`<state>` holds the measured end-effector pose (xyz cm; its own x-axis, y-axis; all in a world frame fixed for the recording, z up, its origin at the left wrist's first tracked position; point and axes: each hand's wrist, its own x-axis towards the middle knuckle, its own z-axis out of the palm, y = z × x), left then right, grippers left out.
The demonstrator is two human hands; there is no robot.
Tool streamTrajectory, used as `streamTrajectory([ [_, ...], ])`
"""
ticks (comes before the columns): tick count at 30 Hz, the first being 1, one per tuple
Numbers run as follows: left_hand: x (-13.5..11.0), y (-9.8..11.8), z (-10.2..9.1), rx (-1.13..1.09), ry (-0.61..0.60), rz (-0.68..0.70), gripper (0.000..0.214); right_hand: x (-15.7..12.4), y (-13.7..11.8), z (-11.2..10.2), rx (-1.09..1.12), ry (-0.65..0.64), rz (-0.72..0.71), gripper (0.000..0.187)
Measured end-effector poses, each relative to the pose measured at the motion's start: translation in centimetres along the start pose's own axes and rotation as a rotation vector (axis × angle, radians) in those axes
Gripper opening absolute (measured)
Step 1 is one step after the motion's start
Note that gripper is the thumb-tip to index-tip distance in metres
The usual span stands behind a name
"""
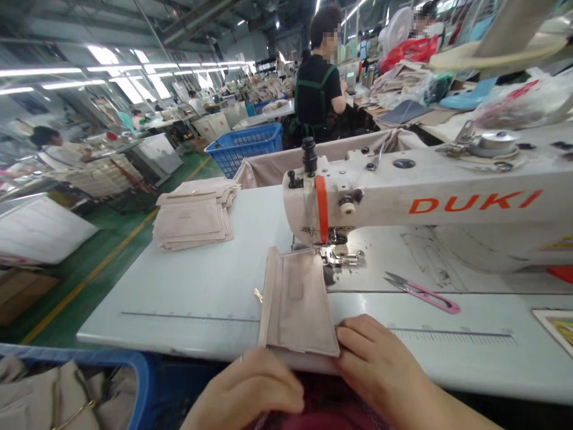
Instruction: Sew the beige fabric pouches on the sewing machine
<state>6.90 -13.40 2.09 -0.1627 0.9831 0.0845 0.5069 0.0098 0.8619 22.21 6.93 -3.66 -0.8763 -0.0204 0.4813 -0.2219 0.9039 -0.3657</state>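
A beige fabric pouch piece (pixel 304 298) with a flat pocket lies at the table's front edge, its far right corner beside the presser foot (pixel 342 257) of the sewing machine (pixel 380 197). A gold zipper pull (pixel 258 294) sticks out at its left side. My right hand (pixel 380 364) is closed on the near right corner of the piece. Low at the near left corner is my left hand (pixel 250 388), fingers curled inward below the table edge; what they hold, if anything, is hidden. Pink-handled thread snips (pixel 425 292) lie right of the piece.
A stack of similar beige pieces (pixel 192 215) sits on the table's left. A blue basket (pixel 147 382) of pieces stands at lower left, another blue basket (pixel 244 146) behind the table. A person (pixel 316 83) works ahead, near a cluttered bench (pixel 403 113).
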Motion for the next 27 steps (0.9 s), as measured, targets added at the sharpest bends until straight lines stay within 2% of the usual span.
streamTrajectory([
  [1,0.9,0.4,0.4,0.225,0.042,0.104,0.029,-0.5,-0.6,0.2,0.015,0.04,0.021,0.023],
  [2,1.9,0.6,1.1,0.433,0.048,0.151,0.034,-0.8,-1.0,0.3,0.025,0.065,0.044,0.023],
  [3,2.7,0.6,1.8,0.587,0.023,0.17,0.036,-1.1,-1.3,0.5,0.03,0.091,0.062,0.021],
  [5,4.0,0.1,3.1,0.729,-0.031,0.144,0.033,-1.5,-1.7,0.8,0.034,0.14,0.071,0.017],
  [7,4.5,-0.7,3.7,0.729,-0.03,0.135,0.028,-1.9,-1.7,1.2,0.044,0.157,0.074,0.017],
  [10,4.2,-1.8,3.7,0.657,0.047,0.173,0.024,-2.5,-1.5,1.7,0.05,0.15,0.088,0.018],
  [15,3.8,-2.3,3.7,0.601,0.12,0.2,0.018,-3.2,-1.3,1.8,0.034,0.101,0.089,0.019],
  [22,3.9,-2.3,3.6,0.58,0.065,0.223,0.018,-3.2,-1.3,1.4,-0.004,0.116,0.045,0.023],
  [27,3.9,-2.5,3.5,0.616,0.043,0.266,0.015,-3.1,-1.3,1.1,0.059,0.169,0.042,0.018],
])
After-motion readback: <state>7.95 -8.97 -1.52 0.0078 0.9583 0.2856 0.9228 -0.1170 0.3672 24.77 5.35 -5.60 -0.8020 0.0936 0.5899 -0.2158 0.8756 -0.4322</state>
